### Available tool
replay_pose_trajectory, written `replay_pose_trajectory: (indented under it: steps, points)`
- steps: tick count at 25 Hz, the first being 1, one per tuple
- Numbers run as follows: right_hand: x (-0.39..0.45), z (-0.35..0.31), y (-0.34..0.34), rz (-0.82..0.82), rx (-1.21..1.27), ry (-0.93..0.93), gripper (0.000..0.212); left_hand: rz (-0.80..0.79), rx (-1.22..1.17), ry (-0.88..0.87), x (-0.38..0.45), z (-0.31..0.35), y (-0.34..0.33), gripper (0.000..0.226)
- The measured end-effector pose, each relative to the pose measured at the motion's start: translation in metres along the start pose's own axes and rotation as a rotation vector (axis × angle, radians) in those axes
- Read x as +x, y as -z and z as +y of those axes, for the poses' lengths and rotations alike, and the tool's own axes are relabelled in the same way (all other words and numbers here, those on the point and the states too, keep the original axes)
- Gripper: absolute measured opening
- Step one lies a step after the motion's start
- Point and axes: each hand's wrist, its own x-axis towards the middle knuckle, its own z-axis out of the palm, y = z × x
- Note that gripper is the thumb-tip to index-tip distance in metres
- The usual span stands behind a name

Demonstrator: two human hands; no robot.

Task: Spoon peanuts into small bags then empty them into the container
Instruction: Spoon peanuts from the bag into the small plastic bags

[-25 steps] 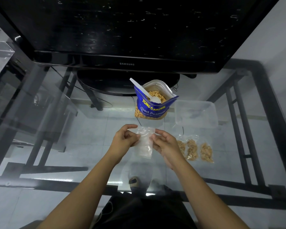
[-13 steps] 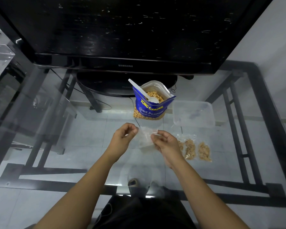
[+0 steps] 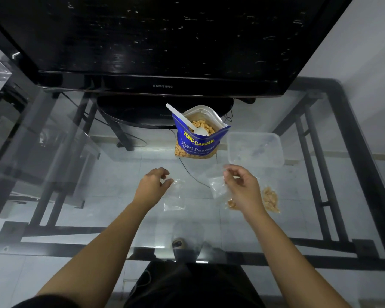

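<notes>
Left hand [image 3: 152, 185] pinches one empty bag [image 3: 175, 196]; right hand [image 3: 242, 185] pinches another [image 3: 218, 187]. Advise: keep one, open its mouth wide before taking the spoon [image 3: 187, 118].

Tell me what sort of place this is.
Probably a room at home: a Samsung TV stands on a glass table over a tiled floor, with a retail peanut bag and a plastic container as the makeshift workspace.

glass table [image 3: 98, 196] bears peanut pouch [image 3: 196, 145], container [image 3: 255, 150], filled bags [image 3: 270, 200], monitor [image 3: 160, 41].
</notes>
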Motion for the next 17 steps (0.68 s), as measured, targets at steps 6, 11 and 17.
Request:
replay_pose_trajectory:
  steps: [6, 11, 17]
  points:
    - [-0.002, -0.046, 0.004, -0.061, 0.001, 0.169, 0.031, -0.017, -0.575, 0.084, -0.004, 0.076, 0.060, 0.023]
    - [0.004, -0.094, 0.008, -0.112, 0.038, 0.282, 0.033, -0.345, -0.945, -0.094, -0.006, 0.135, 0.118, 0.010]
    - [0.010, -0.115, 0.020, -0.189, -0.014, 0.363, 0.035, -0.334, -0.785, -0.176, -0.007, 0.150, 0.131, 0.012]
